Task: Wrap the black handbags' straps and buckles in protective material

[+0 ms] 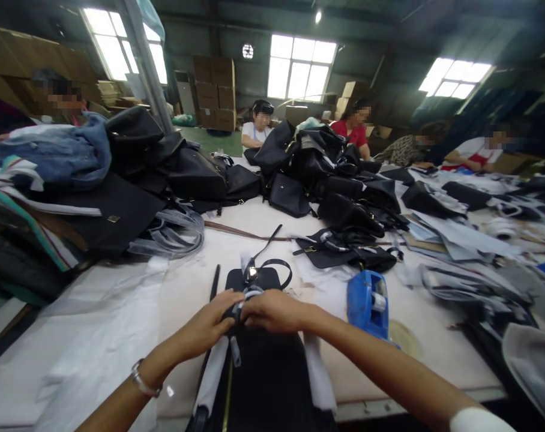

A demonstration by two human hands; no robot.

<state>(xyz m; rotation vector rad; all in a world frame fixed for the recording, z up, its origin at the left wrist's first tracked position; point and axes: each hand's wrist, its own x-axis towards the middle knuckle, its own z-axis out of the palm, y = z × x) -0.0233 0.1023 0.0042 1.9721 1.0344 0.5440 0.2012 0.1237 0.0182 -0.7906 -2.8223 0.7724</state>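
Note:
A black bag (267,378) lies on the table in front of me, its near end running out of view at the bottom. White wrapping covers its side straps, and a gold zip line runs down its left part. My left hand (212,321) pinches the bag near its top handle, thumb below and fingers above. From the other side, my right hand (272,311) has its fingers curled onto the same spot; the fingertips are partly hidden. Beyond the hands are a pale-wrapped handle (254,292), a gold-coloured fitting and a thin looped black strap (281,264).
A blue tape dispenser (367,306) stands right of the bag. Black bags (290,195) are heaped across the table's far side. Denim cloth (56,150) and more bags are piled at left. Plastic film (105,354) covers the left tabletop. Several co-workers sit beyond.

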